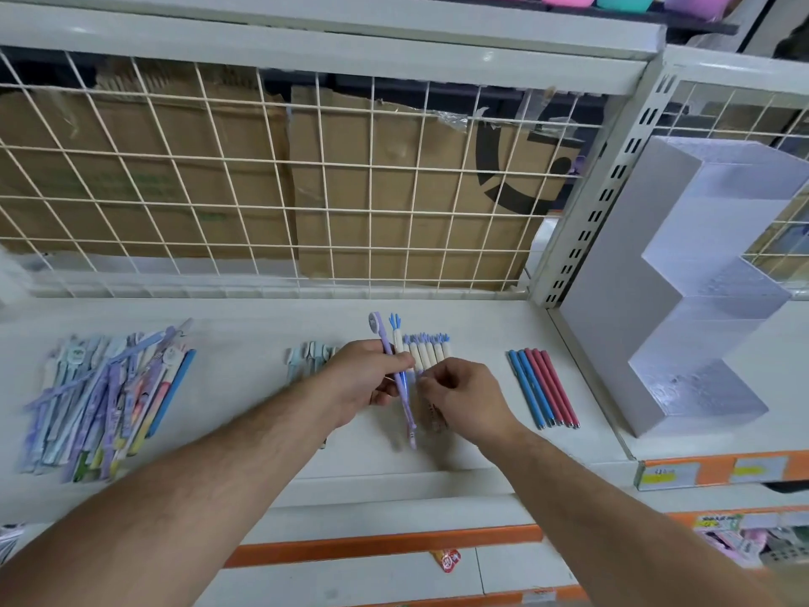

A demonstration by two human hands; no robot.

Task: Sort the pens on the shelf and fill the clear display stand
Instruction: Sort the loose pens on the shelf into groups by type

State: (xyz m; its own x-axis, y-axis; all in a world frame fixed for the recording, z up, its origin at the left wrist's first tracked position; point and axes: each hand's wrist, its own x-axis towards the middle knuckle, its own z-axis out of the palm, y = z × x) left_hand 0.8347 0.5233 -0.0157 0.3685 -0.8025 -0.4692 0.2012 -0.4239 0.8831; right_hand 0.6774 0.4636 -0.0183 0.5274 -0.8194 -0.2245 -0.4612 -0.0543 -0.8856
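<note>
My left hand [365, 378] grips two pens over the white shelf [245, 326]: a purple pen [385, 339] and a cream pen with a blue hand-shaped top [396, 337]. My right hand [464, 398] is beside it, its curled fingertips at the lower ends of a row of cream pens with blue tops [431, 350]; whether it pinches one I cannot tell. A mixed heap of pens [105, 396] lies at the left. A small group of light blue pens [308, 357] sits behind my left wrist. The stepped clear display stand [700, 291] stands at the right.
Blue and red pens [543, 387] lie side by side between my right hand and the stand. A wire grid [262, 177] backs the shelf, with cardboard behind it. An upright post [599, 190] divides the shelf bays. Orange price strips [385, 545] run along the front edges.
</note>
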